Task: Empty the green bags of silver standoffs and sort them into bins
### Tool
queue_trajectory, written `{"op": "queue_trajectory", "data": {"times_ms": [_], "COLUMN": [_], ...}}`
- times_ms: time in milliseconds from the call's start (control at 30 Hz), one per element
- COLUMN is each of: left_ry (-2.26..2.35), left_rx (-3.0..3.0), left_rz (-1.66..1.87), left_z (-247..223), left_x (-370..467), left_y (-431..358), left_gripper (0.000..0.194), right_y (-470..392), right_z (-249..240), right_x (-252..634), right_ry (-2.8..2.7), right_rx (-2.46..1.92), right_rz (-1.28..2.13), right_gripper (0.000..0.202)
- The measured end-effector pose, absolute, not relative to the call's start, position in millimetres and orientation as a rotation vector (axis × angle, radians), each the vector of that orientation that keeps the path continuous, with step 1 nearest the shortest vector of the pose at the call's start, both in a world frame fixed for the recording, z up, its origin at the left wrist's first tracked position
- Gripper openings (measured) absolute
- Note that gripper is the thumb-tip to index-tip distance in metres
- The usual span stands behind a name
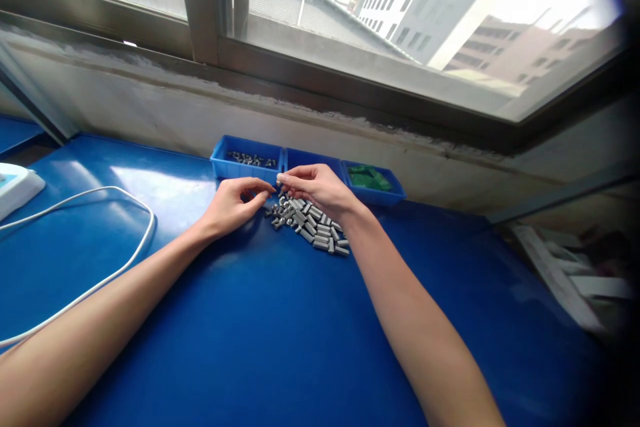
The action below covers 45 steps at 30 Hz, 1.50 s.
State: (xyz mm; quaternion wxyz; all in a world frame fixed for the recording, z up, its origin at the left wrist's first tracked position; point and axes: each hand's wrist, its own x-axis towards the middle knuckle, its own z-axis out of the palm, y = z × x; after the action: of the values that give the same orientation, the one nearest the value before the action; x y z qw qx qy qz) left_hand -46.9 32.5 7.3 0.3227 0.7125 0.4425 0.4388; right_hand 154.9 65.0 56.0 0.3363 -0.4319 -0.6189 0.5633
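My right hand (320,188) pinches a small shiny metal piece (279,183) between thumb and forefinger, above the far left side of a pile; its exact kind is too small to tell. Close beside it is my left hand (239,203), fingers curled, with thumb and forefinger tips nearly together. Whatever lies between those tips, if anything, I cannot make out. Under and in front of my right hand, long hexagonal metal standoffs (321,230) lie loose on the blue table (260,340). Smaller metal pieces (280,213), which look like screws, lie at the pile's left side.
Three joined blue bins stand along the wall: the left bin (250,170) holds small metal parts, the middle bin (315,159) is partly hidden by my hand, and the right bin (397,195) holds green pieces (369,177). A white cable (145,240) runs across the left, near a white device (20,188).
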Motion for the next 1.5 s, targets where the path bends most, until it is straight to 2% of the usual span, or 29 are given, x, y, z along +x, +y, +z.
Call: {"op": "queue_trajectory", "data": {"times_ms": [100,300,567,667,833,1000,1267,1500], "left_ry": [1.173,1.243,1.241,1.25,1.25,1.261,1.253,1.255], "left_rx": [1.843,1.844,1.834,1.841,1.862,1.872,1.885,1.885], "left_rz": [1.157,1.14,1.123,1.102,1.093,1.084,1.091,1.076], "left_z": [6.6,2.1,2.7,4.0,4.1,4.2,1.6,4.1], "left_x": [-46.4,-47.2,-46.6,-46.5,-47.4,-47.9,-48.6,-48.7], "left_y": [33.3,36.2,35.8,35.4,35.7,35.5,36.0,35.0], "left_gripper": [0.027,0.026,0.029,0.028,0.029,0.029,0.028,0.029], "right_y": [65.4,71.6,75.8,72.6,62.6,55.9,52.3,58.7], "right_z": [54.1,44.8,38.6,47.9,62.0,58.9,51.1,55.6], "right_x": [152.3,143.1,136.1,145.6,154.6,147.1,138.9,143.9], "right_ry": [-1.471,-1.427,-1.454,-1.729,-2.317,-2.501,-2.546,-2.443], "right_rx": [-1.171,-1.209,-1.148,-1.235,-1.428,-1.488,-1.515,-1.374], "right_rz": [1.422,1.165,1.058,0.958,0.496,0.285,0.209,0.425], "right_gripper": [0.036,0.023,0.028,0.022,0.017,0.018,0.015,0.015]}}
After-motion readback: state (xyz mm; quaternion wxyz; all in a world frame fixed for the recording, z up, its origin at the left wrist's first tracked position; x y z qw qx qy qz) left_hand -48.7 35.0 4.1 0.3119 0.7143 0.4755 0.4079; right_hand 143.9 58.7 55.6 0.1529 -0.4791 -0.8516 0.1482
